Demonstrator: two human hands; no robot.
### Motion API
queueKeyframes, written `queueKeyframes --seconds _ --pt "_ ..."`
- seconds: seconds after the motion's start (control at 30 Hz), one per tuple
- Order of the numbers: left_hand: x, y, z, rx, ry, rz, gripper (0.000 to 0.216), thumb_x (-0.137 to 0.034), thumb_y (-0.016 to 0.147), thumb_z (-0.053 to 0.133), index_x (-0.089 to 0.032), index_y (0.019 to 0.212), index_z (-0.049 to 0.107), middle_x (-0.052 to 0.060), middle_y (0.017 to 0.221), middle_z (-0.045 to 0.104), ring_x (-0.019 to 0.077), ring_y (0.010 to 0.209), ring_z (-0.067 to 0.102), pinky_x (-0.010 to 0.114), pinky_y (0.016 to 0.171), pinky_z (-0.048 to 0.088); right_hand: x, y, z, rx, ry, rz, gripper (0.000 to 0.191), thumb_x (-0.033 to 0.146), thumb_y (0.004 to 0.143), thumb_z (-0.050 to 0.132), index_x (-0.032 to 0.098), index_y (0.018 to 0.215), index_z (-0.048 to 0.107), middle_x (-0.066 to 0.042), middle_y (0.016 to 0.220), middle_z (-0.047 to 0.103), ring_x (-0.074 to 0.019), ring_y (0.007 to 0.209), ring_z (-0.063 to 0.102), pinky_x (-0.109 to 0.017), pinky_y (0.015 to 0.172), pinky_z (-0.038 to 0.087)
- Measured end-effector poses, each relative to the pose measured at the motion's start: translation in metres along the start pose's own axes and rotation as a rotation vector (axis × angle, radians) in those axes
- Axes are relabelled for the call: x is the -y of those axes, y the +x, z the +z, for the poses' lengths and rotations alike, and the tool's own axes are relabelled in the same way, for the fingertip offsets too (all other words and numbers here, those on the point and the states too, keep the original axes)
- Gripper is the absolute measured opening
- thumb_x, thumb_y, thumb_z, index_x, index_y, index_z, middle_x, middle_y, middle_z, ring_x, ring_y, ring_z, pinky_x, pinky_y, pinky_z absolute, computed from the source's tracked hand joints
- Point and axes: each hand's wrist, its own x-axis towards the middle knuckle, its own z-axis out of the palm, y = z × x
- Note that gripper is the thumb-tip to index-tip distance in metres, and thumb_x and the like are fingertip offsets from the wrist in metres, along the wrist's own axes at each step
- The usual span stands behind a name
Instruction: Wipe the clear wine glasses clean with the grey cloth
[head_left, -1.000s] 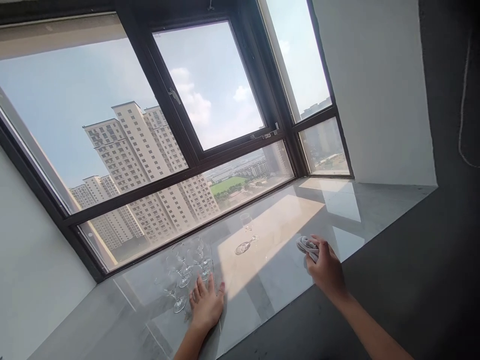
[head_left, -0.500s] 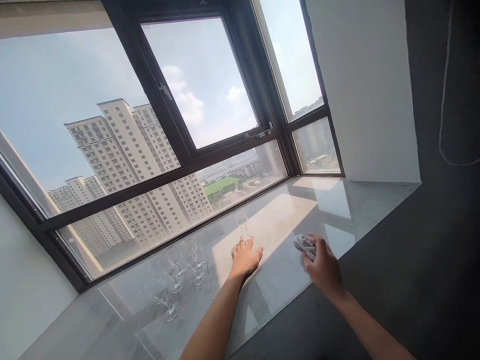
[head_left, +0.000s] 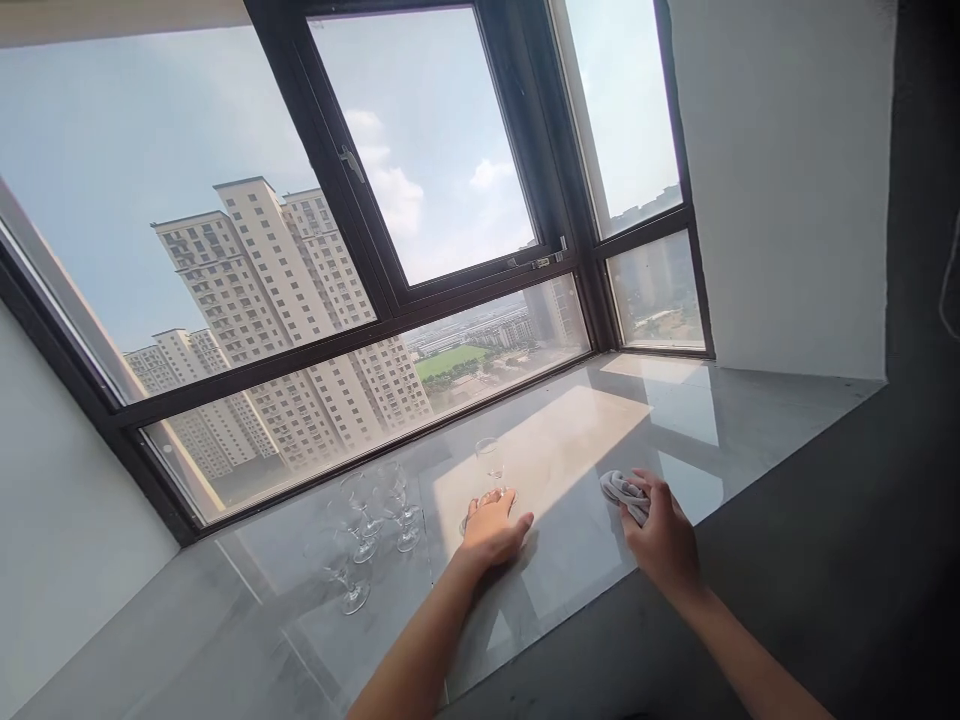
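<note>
A single clear wine glass (head_left: pixel 490 462) stands on the marble window sill (head_left: pixel 585 420) in a sunlit patch. My left hand (head_left: pixel 493 534) lies flat over the glass's foot, fingers stretched out, touching its base. My right hand (head_left: pixel 663 540) is closed on a crumpled grey cloth (head_left: pixel 621 491), which rests on the sill to the right of the glass. A cluster of several more clear wine glasses (head_left: pixel 367 525) stands to the left, apart from both hands.
A dark-framed window (head_left: pixel 390 310) runs along the back of the sill, with tall buildings outside. A white wall (head_left: pixel 780 180) closes the right end. The dark sill front edge (head_left: pixel 750 580) runs below my right arm.
My left hand moved right from beside the cluster of glasses to the foot of the lone glass and has settled there. My right hand has stayed on the cloth.
</note>
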Motion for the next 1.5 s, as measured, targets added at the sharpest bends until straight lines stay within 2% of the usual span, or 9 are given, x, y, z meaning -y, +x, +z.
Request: queueKeyframes --seconds 0.23,0.4,0.67,0.9,1.03,1.13,1.2,1.3,1.5 --pt "0.041 -0.131 -0.022 -0.075 0.05 -0.052 0.071 -0.062 0.083 0.045 -0.026 0.145 0.046 0.007 0.149 0.048 0.0295 0.138 0.039 0.044 0.118 0.02 -0.006 0.0 0.0 0.06 -0.042 -0.038 0.046 0.032 0.085 0.051 0.023 0.13 0.041 -0.011 0.106 0.068 -0.0305 0.096 0.067 -0.035 0.066 0.053" --pt "0.07 -0.176 -0.029 -0.03 0.024 -0.155 0.074 -0.059 0.084 0.046 -0.027 0.15 0.039 0.004 0.157 0.036 0.0276 0.146 0.029 0.044 0.12 0.016 -0.006 0.0 0.0 0.053 -0.054 -0.026 0.049 0.031 0.083 0.052 0.022 0.129 0.042 -0.011 0.104 0.068 -0.0319 0.096 0.066 -0.037 0.068 0.052" --pt "0.088 -0.158 -0.021 -0.106 0.003 -0.296 0.07 -0.055 0.089 0.04 -0.022 0.151 0.038 0.009 0.158 0.034 0.0278 0.147 0.026 0.048 0.12 0.016 -0.004 0.0 -0.003 0.068 -0.069 -0.063 0.047 0.032 0.083 0.051 0.021 0.128 0.042 -0.011 0.103 0.068 -0.0317 0.095 0.066 -0.036 0.065 0.051" --pt "0.095 -0.158 -0.013 -0.261 -0.022 -0.365 0.05 -0.047 0.088 0.048 -0.023 0.131 0.056 0.015 0.153 0.039 0.0314 0.143 0.031 0.052 0.117 0.017 -0.002 0.001 -0.002 0.061 -0.054 -0.08 0.047 0.029 0.082 0.05 0.022 0.128 0.041 -0.011 0.102 0.068 -0.0316 0.096 0.066 -0.037 0.068 0.053" --pt "0.099 -0.16 -0.011 -0.439 -0.037 -0.368 0.017 -0.034 0.086 0.046 -0.02 0.089 0.057 0.014 0.121 0.057 0.0275 0.114 0.053 0.044 0.102 0.039 -0.005 0.001 -0.001 0.064 -0.048 -0.095 0.045 0.028 0.083 0.049 0.022 0.127 0.041 -0.011 0.102 0.067 -0.0315 0.095 0.066 -0.036 0.066 0.053" --pt "0.108 -0.159 -0.008 -0.546 -0.135 -0.418 0.011 -0.03 0.085 0.042 -0.023 0.078 0.045 0.008 0.095 0.056 0.0224 0.087 0.056 0.038 0.084 0.047 -0.006 0.001 -0.001 0.088 -0.047 -0.107 0.045 0.029 0.084 0.049 0.022 0.128 0.04 -0.012 0.102 0.067 -0.0314 0.095 0.066 -0.035 0.063 0.053" --pt "0.116 -0.156 -0.006 -0.628 -0.233 -0.455 0.008 -0.031 0.084 0.045 -0.022 0.084 0.046 0.009 0.098 0.055 0.0229 0.089 0.057 0.038 0.084 0.048 -0.006 0.001 -0.001 0.087 -0.046 -0.112 0.045 0.028 0.084 0.049 0.022 0.128 0.04 -0.012 0.102 0.068 -0.0313 0.095 0.066 -0.036 0.064 0.053" --pt "0.125 -0.15 -0.002 -0.692 -0.363 -0.501 0.031 -0.032 0.083 0.05 -0.018 0.111 0.047 0.014 0.116 0.055 0.0257 0.11 0.057 0.038 0.095 0.046 -0.006 0.002 0.0 0.073 -0.05 -0.109 0.046 0.027 0.084 0.049 0.022 0.128 0.04 -0.011 0.1 0.068 -0.0313 0.094 0.066 -0.037 0.066 0.053" --pt "0.124 -0.142 -0.003 -0.556 -0.425 -0.536 0.069 -0.034 0.088 0.049 -0.013 0.147 0.021 0.017 0.138 0.054 0.0239 0.129 0.051 0.032 0.104 0.039 -0.004 0.002 0.0 0.058 -0.067 -0.086 0.046 0.026 0.082 0.05 0.023 0.127 0.041 -0.01 0.101 0.068 -0.0315 0.095 0.066 -0.037 0.067 0.053"
